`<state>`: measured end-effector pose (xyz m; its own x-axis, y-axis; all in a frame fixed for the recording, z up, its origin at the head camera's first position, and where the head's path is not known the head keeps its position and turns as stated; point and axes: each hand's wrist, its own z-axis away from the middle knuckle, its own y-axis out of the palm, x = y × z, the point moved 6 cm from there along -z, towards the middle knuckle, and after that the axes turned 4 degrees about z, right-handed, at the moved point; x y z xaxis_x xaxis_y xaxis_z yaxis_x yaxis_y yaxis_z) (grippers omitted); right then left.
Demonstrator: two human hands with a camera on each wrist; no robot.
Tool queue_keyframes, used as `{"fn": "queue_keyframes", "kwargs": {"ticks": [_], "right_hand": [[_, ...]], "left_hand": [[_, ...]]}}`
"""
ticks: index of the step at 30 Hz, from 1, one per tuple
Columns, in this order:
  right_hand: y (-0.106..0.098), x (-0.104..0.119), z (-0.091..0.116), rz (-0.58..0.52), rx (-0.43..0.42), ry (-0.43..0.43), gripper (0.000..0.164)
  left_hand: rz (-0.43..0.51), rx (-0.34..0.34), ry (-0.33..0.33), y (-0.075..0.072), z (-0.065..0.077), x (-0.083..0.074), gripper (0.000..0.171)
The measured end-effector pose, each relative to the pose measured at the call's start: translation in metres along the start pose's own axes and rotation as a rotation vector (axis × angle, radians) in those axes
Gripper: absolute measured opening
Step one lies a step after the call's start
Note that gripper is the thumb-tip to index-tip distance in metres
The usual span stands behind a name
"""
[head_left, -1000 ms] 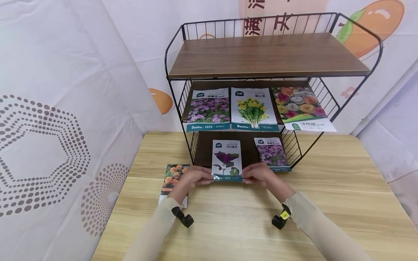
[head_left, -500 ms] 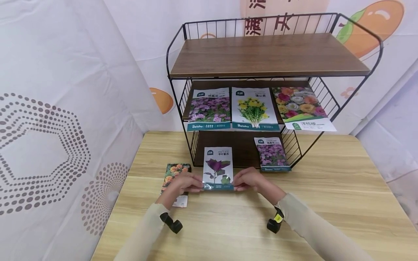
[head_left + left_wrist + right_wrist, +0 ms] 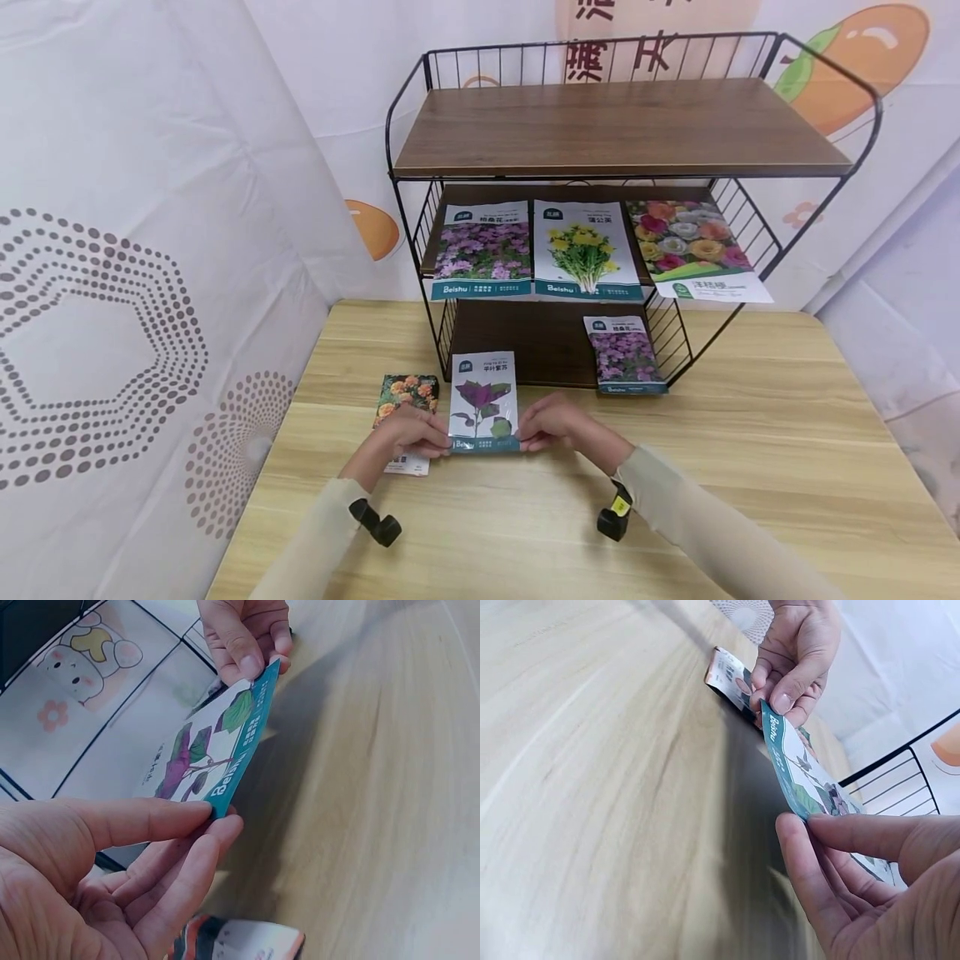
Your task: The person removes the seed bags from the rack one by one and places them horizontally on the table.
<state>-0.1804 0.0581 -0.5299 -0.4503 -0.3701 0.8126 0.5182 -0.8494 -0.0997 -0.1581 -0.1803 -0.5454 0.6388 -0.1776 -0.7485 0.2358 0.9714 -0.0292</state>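
Note:
Both hands hold a white seed packet [image 3: 483,396] with a purple-leaved plant and a teal bottom strip. My left hand [image 3: 411,433] pinches its lower left corner between thumb and fingers; my right hand [image 3: 553,421] pinches the lower right corner. In the left wrist view the teal edge [image 3: 247,746] of the packet is raised above the table, with a shadow beneath. Its far end overlaps the front of the bottom shelf in the head view. Partly behind my left hand, an orange-flower seed packet [image 3: 408,392] lies on the table.
A black wire rack [image 3: 622,171] with brown shelves stands at the back. Its middle shelf bears a purple-flower packet [image 3: 483,250], a dandelion packet [image 3: 585,250] and a rose-like flower packet [image 3: 690,242]. A smaller purple-flower packet [image 3: 624,354] lies at the bottom shelf's right.
Both hands have drawn the purple-leaf packet toward the person and to the left, from over the bottom shelf to its front left edge. The other packets have stayed in place.

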Motion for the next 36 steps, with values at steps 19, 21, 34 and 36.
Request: {"fn": "queue_keyframes", "kwargs": {"ticks": [19, 21, 34, 36], "right_hand": [[0.024, -0.014, 0.001, 0.021, 0.049, 0.043, 0.007], [0.025, -0.015, 0.003, 0.023, 0.055, 0.046, 0.009], [0.035, -0.022, 0.006, 0.051, 0.059, 0.050, 0.012], [0.036, -0.023, 0.007, 0.046, 0.061, 0.057, 0.012]], "left_hand": [[-0.053, 0.068, -0.071, -0.006, 0.012, 0.019, 0.021], [-0.063, 0.083, -0.072, -0.005, 0.012, 0.020, 0.021], [-0.124, 0.124, -0.091, -0.002, 0.018, 0.026, 0.019], [-0.126, 0.124, -0.087, -0.003, 0.018, 0.027, 0.018]]}}
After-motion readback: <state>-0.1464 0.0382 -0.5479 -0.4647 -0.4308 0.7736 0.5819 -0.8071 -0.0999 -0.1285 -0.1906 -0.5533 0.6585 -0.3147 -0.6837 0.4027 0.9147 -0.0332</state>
